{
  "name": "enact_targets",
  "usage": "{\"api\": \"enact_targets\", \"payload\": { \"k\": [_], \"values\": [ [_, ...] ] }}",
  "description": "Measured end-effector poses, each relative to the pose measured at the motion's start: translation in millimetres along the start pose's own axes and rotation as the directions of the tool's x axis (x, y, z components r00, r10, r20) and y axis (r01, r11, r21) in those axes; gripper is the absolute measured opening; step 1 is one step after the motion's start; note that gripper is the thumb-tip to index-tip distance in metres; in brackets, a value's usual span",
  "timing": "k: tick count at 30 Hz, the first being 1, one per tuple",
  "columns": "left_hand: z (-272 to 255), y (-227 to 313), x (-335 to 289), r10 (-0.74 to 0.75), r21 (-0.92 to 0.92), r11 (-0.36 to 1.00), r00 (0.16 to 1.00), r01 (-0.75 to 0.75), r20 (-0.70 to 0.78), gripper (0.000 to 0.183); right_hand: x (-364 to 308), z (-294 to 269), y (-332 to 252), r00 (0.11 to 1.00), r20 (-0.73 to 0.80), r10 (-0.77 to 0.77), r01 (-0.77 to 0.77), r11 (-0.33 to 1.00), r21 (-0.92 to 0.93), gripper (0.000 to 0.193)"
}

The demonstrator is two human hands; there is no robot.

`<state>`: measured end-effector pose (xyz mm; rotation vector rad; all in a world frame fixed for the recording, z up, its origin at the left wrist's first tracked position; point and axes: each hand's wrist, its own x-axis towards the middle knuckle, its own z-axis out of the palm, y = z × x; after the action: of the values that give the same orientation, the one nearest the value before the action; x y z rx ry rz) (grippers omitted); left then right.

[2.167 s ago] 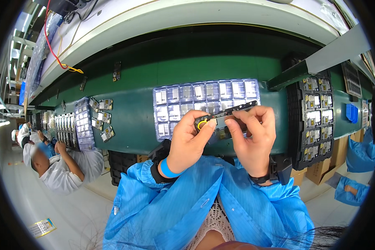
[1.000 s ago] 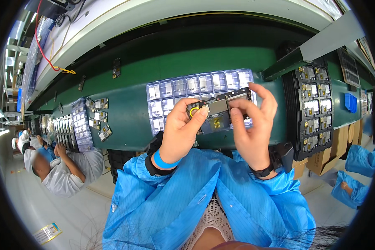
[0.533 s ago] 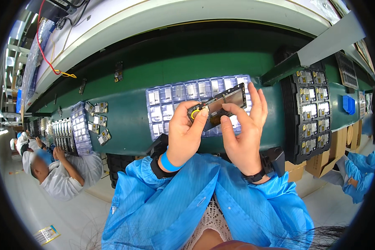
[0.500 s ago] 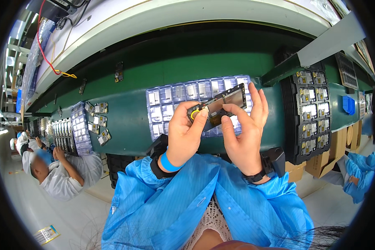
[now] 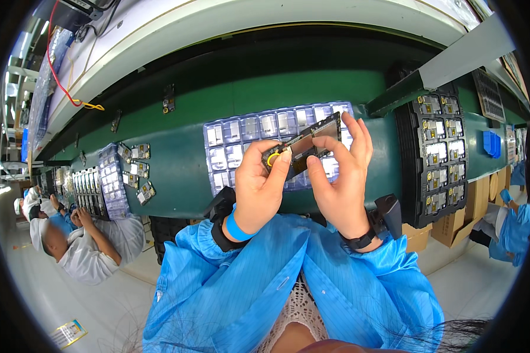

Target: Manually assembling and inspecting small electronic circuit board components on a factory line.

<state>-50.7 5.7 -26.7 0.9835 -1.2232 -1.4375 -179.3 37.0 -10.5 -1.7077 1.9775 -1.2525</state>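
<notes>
A dark phone frame (image 5: 303, 144) with a bare circuit board end and a yellow ring is held tilted above the bench. My left hand (image 5: 255, 185) grips its lower left end, the thumb lying beside the yellow ring. At the frame's middle, the index finger and thumb of my right hand (image 5: 343, 185) close on its lower edge, while the other fingers stretch up past its far end. Whether anything small sits between those two fingertips is hidden. Beneath both hands lies a clear plastic tray (image 5: 224, 124) with silvery parts in its pockets.
Stacked black trays (image 5: 416, 176) of small boards stand to the right, beside a slanted metal post (image 5: 433, 79). Loose circuit boards (image 5: 140, 169) lie at left near another clear tray (image 5: 113, 182). A shelf edge (image 5: 247, 13) overhangs the back. A co-worker (image 5: 91, 247) sits at left.
The phone frame has turned slightly, its far end rising and its face tipping more edge-on. My right hand has shifted a little left and up with it. Both hands keep their hold.
</notes>
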Motion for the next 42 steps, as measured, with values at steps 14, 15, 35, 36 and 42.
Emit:
{"api": "enact_targets", "payload": {
  "k": [14,15,35,36,42],
  "values": [
    [-4,10,0,-0.08,-0.046,0.996,0.996,0.081,0.029,0.018,6,-3,-3,0.998,-0.065,-0.015,0.009,0.996,-0.089,0.01],
    [-4,10,0,-0.098,-0.033,0.995,0.994,0.099,0.037,0.018,6,-3,-3,0.998,-0.063,-0.015,0.01,0.996,-0.088,0.01],
    [-12,19,2,-0.235,-0.058,0.967,0.953,0.25,0.192,0.018,4,-16,-1,1.0,-0.018,0.014,-0.013,0.999,0.048,0.014],
    [-12,18,2,-0.239,-0.056,0.965,0.951,0.254,0.198,0.018,4,-17,-1,1.0,-0.02,0.015,-0.014,0.999,0.048,0.014],
    [-12,16,0,-0.219,-0.042,0.972,0.952,0.233,0.213,0.019,1,-19,4,0.985,0.064,0.159,-0.17,0.958,0.233,0.019]
  ]
}}
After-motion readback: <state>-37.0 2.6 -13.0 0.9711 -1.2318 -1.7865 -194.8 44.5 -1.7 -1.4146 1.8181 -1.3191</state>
